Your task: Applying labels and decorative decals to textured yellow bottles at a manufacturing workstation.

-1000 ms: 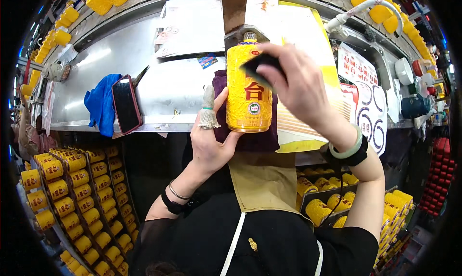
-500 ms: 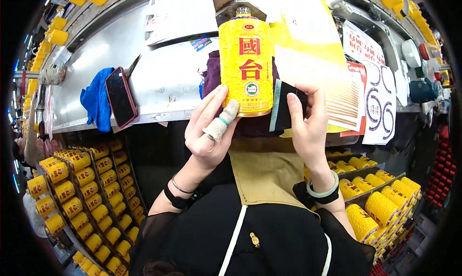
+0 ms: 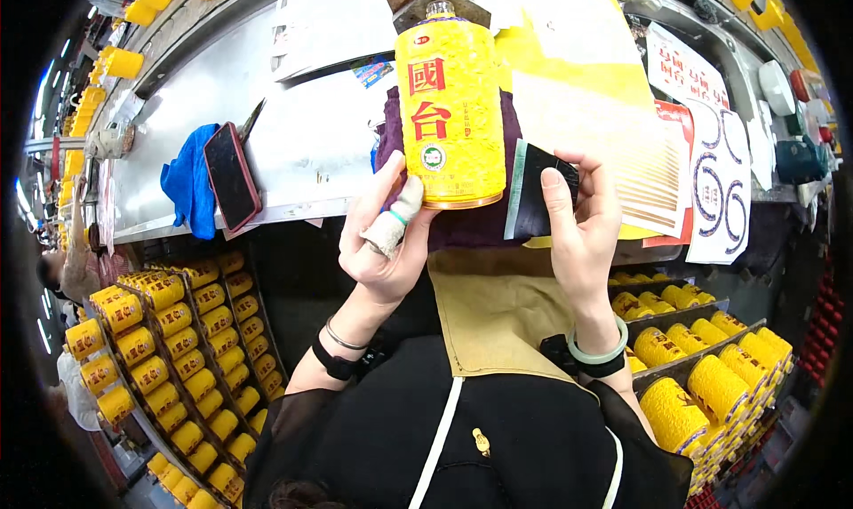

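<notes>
A yellow textured bottle (image 3: 451, 109) with red printed characters lies on the bench, its neck at the far end against a metal bracket (image 3: 442, 8). My left hand (image 3: 388, 234) grips the bottle near its base; a whitish cloth finger cot (image 3: 386, 231) with a green band covers one finger. My right hand (image 3: 582, 216), just right of the bottle, pinches a black squeegee (image 3: 535, 192) with a pale green edge. The squeegee is apart from the bottle. A dark purple cloth (image 3: 511, 140) lies under and beside the bottle.
Left on the metal bench (image 3: 311, 145) are a phone (image 3: 233, 176) and a blue cloth (image 3: 188, 180). Printed sheets (image 3: 720, 189) lie at the right. Racks of yellow bottles (image 3: 178, 340) stand below on the left, with more bottles (image 3: 702, 393) on the right.
The bottle has rolled a little so its red characters now face further left. The squeegee stays in my right hand, a bit further from the bottle. The whole view has shifted slightly.
</notes>
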A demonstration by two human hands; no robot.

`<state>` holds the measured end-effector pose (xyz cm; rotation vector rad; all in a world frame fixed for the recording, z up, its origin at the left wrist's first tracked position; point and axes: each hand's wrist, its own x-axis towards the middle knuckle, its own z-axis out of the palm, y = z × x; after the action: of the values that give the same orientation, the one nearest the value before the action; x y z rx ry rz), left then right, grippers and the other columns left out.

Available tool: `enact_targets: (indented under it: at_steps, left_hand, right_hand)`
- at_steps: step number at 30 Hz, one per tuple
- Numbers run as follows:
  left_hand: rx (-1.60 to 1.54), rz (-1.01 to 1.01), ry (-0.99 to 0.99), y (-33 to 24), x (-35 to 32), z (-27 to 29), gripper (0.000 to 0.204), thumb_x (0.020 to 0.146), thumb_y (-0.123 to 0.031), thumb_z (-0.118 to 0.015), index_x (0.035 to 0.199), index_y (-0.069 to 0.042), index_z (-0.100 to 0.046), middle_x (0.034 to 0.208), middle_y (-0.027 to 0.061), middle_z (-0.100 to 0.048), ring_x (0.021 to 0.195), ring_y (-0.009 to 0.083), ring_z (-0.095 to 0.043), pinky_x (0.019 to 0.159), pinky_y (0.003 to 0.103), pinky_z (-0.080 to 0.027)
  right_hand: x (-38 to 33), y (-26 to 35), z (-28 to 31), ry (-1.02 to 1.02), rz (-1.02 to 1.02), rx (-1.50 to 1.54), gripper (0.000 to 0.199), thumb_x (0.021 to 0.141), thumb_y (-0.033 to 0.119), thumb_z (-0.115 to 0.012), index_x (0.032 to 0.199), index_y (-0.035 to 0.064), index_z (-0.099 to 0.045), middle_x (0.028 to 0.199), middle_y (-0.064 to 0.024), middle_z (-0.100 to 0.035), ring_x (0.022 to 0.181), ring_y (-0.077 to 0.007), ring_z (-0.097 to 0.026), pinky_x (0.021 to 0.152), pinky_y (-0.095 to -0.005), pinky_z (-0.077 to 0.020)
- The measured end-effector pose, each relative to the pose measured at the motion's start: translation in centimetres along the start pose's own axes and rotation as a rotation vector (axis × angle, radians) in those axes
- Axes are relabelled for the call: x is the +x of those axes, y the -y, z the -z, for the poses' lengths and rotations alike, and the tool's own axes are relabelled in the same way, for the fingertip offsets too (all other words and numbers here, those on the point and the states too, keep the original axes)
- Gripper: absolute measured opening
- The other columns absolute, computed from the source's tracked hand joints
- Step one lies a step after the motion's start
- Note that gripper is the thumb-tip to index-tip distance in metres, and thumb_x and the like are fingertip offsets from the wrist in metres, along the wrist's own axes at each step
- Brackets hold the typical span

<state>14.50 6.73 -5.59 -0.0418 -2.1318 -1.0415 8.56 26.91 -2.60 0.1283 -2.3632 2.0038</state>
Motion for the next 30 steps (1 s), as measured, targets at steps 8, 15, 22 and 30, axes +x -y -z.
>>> enact_targets:
  at_steps: [8, 15, 22, 30]
  left_hand:
    - [0.389, -0.328, 0.088, -0.6, 0.6, 0.4, 0.046, 0.082, 0.004, -0.076, 0.12, -0.022, -0.079, 0.146, 0.0121, -0.051, 0.135, 0.0323, -0.047, 0.108, 0.041, -0.048]
    - [0.429, -0.344, 0.19, -2.2, 1.5, -0.4, 0.049, 0.083, -0.004, -0.072, 0.125, -0.029, -0.077, 0.152, 0.0059, -0.05, 0.135, 0.0323, -0.043, 0.109, 0.041, -0.045]
    - [0.34, -0.115, 0.174, -0.7, 1.7, 0.8, 0.065, 0.073, -0.013, -0.09, 0.135, -0.012, -0.07, 0.157, 0.0206, -0.043, 0.138, 0.0404, -0.042, 0.115, 0.048, -0.035]
    - [-0.001, 0.052, 0.216, 0.1, 2.4, 0.6, 0.073, 0.074, 0.005, -0.084, 0.142, 0.007, -0.057, 0.136, 0.0217, -0.064, 0.117, 0.0318, -0.068, 0.098, 0.038, -0.054]
  right_hand:
    - [0.1, 0.3, 0.0, 0.004, 0.006, -0.011, 0.021, 0.1, 0.01, -0.069, 0.116, -0.0006, -0.062, 0.09, 0.0013, -0.054, 0.082, -0.006, -0.049, 0.075, -0.0213, -0.0421]
    - [0.0, -0.1, -0.3, -0.009, -0.004, 0.025, 0.021, 0.1, 0.012, -0.069, 0.116, -0.0002, -0.062, 0.085, 0.0035, -0.053, 0.075, -0.0047, -0.046, 0.067, -0.0214, -0.0398]
    - [0.0, -0.4, 0.6, 0.004, 0.008, -0.05, 0.024, 0.101, 0.013, -0.069, 0.12, 0.0006, -0.062, 0.087, 0.0038, -0.05, 0.075, -0.0054, -0.041, 0.067, -0.0205, -0.0362]
    - [1.4, 1.0, 0.8, 0.122, 0.251, -0.093, 0.037, 0.104, 0.006, -0.059, 0.139, -0.002, -0.053, 0.124, -0.0104, -0.06, 0.112, -0.0149, -0.055, 0.102, -0.0297, -0.0424]
